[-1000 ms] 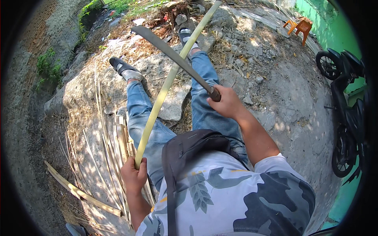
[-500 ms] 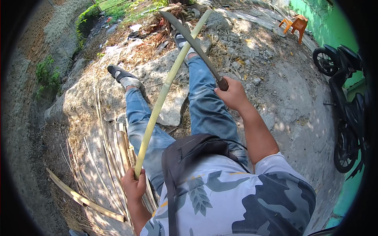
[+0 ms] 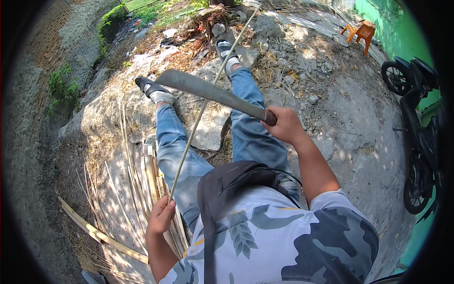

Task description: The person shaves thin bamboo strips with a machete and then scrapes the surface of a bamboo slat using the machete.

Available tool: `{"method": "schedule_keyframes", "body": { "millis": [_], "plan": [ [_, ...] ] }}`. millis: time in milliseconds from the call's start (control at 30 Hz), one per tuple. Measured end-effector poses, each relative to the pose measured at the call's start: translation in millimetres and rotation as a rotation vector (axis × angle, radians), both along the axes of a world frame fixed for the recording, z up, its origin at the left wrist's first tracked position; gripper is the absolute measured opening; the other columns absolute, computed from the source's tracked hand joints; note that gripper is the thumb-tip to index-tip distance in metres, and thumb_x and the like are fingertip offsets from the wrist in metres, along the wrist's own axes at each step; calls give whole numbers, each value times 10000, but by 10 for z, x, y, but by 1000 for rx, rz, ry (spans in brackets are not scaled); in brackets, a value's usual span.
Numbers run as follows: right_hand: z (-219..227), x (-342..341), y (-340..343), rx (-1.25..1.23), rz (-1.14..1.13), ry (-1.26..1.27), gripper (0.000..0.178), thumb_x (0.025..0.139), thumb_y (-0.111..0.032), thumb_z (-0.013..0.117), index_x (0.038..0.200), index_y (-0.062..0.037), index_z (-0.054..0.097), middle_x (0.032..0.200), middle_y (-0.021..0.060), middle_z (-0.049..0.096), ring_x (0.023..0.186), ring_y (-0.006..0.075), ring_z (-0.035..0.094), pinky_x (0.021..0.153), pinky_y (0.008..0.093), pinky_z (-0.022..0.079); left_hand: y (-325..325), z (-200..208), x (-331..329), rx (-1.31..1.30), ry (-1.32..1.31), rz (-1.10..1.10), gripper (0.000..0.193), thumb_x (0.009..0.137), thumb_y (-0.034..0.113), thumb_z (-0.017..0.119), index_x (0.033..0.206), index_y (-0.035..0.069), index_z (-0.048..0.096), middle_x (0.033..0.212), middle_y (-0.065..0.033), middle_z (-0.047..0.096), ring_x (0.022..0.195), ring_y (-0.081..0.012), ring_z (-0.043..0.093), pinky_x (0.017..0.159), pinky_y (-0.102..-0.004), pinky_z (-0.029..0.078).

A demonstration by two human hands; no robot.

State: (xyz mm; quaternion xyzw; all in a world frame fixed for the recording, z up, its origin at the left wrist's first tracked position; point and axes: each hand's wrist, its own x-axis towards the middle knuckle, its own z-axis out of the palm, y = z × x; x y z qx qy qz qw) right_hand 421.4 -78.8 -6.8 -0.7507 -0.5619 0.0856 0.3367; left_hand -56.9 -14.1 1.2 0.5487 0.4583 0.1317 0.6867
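Note:
My left hand (image 3: pixel 162 215) is closed round the near end of a long bamboo strip (image 3: pixel 193 133). The strip slants up and away to the right between my legs, its thin edge toward me. In my right hand (image 3: pixel 284 124) is the dark handle of a machete (image 3: pixel 213 92), held over my right thigh. Its broad grey blade lies flat-on to me, pointing left and a little away. Blade and strip cross in the picture near the middle of the blade; whether they touch I cannot tell.
Several bamboo strips (image 3: pixel 149 176) lie left of my legs, with a curved bamboo piece (image 3: pixel 101 235) farther left. A flat stone slab (image 3: pixel 208 130) sits between my legs. To the right stand a black motorcycle (image 3: pixel 410 123) and an orange plastic chair (image 3: pixel 364 34).
The bamboo strip has turned from its broad face to its thin edge. The machete has swung left and now shows its flat side. Both hands keep their holds.

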Motion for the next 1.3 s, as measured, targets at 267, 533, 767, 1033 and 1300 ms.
{"method": "schedule_keyframes", "body": {
  "millis": [267, 533, 767, 1033, 1300],
  "plan": [
    [-389, 409, -413, -182, -248, 239, 308, 821, -260, 816, 944, -7, 692, 752, 125, 673, 676, 248, 637, 654, 389, 490, -169, -398, -675, 535, 541, 242, 192, 951, 153, 705, 880, -12, 638, 684, -69, 578, 623, -128, 497, 578, -326, 432],
    [-720, 370, -552, -188, -274, 432, 288, 809, -243, 829, 896, -8, 687, 733, 82, 678, 677, 193, 625, 652, 361, 486, -505, -1167, -1769, 891, 1117, 593, 367, 936, 258, 723, 1133, -25, 597, 1041, -192, 635, 928, -338, 609, 840, -457, 496],
    [-1414, 664, -666, -266, -492, 481, 325, 811, -301, 815, 922, -15, 707, 790, 105, 714, 716, 227, 672, 682, 387, 506, -764, -2090, -2132, 400, 846, 521, 378, 942, 249, 727, 1185, -6, 591, 1032, -138, 625, 954, -291, 635, 843, -406, 520],
    [-2343, 398, -1392, -487, -714, 766, 195, 821, -159, 799, 824, -34, 650, 680, 62, 640, 528, 174, 616, 502, 358, 496, -1308, -2512, -1426, -291, 619, 352, 300, 982, 275, 667, 1109, 5, 638, 918, -64, 674, 770, -201, 660, 644, -395, 516],
    [-3126, 72, -2603, -758, -718, 493, 332, 793, -281, 756, 999, -21, 772, 939, 229, 752, 888, 371, 733, 814, 457, 536, -1193, -2304, -1208, -277, 662, 284, 286, 1001, 302, 628, 1099, 38, 678, 895, -67, 681, 779, -221, 695, 600, -373, 518]
  ]
}}
